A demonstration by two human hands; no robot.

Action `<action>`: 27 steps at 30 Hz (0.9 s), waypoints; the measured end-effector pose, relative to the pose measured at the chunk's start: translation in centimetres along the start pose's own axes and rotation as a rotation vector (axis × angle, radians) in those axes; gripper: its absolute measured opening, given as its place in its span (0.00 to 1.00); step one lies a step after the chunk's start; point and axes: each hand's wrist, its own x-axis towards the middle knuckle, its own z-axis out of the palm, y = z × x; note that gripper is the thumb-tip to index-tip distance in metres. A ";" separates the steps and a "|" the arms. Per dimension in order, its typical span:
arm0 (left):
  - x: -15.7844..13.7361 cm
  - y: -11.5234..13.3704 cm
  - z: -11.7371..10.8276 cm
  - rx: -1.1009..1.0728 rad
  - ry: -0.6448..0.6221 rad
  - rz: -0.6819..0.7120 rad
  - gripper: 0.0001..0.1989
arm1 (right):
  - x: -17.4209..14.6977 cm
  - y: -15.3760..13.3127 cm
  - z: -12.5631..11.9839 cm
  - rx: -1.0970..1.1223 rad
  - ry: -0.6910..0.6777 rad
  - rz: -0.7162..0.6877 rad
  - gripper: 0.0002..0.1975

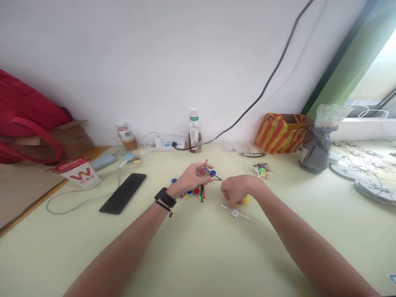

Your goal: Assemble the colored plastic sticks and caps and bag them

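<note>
White wall (154,62) and pale table (201,255): two-handed fine work

Beyond the table's far edge the wall rises, crossed by a dark cable (272,74). Before it stand a red-and-yellow striped bag (274,134) and a bottle (194,136); a flat black slab (123,194) lies to the left. Left hand (192,178): thumb and fingers apart, curved about a red piece (206,163) and a blue piece (213,173); whether these are gripped or only touched cannot be told. Right hand (236,189): fingers bent down and drawn together near the tabletop, tips hidden, so a pinched part cannot be confirmed. Clear packet (262,170) of coloured parts: beyond the right hand. Pile of coloured pieces (196,192): under and beside the left hand. White piece (235,213), round at its centre with thin arms: on the near side of the right hand. Yellow piece (246,199): just beside the right fingers. Sound handling, as a judgement, takes each piece by its round centre, since thin arms may snag or bend; the left hand should press lightly, lest neighbouring pieces scatter.
</note>
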 end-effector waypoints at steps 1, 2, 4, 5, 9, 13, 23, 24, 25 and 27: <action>0.0 0.0 0.0 -0.001 -0.002 0.001 0.28 | -0.1 0.0 0.0 0.000 0.006 0.001 0.10; 0.0 0.0 0.0 -0.002 -0.005 0.003 0.28 | -0.2 0.0 0.0 0.006 0.014 0.001 0.08; 0.0 0.0 0.0 -0.004 -0.014 0.000 0.29 | -0.6 0.3 -0.1 0.021 0.026 -0.003 0.08; 0.0 0.0 0.0 -0.001 -0.019 -0.005 0.29 | -0.7 0.4 -0.2 0.023 0.021 -0.003 0.10; 0.1 -0.2 -0.2 0.031 -0.013 0.002 0.30 | -0.6 1.2 -0.4 -0.022 -0.039 0.019 0.18; 0.1 -0.3 -0.2 0.038 -0.016 0.023 0.29 | -0.1 1.8 -0.5 -0.020 -0.038 -0.039 0.11; 0.0 0.1 -0.4 0.088 -0.003 0.103 0.28 | -8.5 3.8 -3.4 0.451 0.722 -0.477 0.14; 0.0 0.1 -0.3 0.108 -0.005 0.102 0.28 | -9.2 3.6 -3.4 0.526 0.872 -0.513 0.14; 0.0 0.2 -0.3 0.128 -0.009 0.097 0.28 | -9.6 3.3 -3.3 0.598 1.017 -0.553 0.14; -0.1 0.2 -0.2 0.165 -0.026 0.084 0.28 | -9.9 2.6 -3.1 0.699 1.254 -0.621 0.13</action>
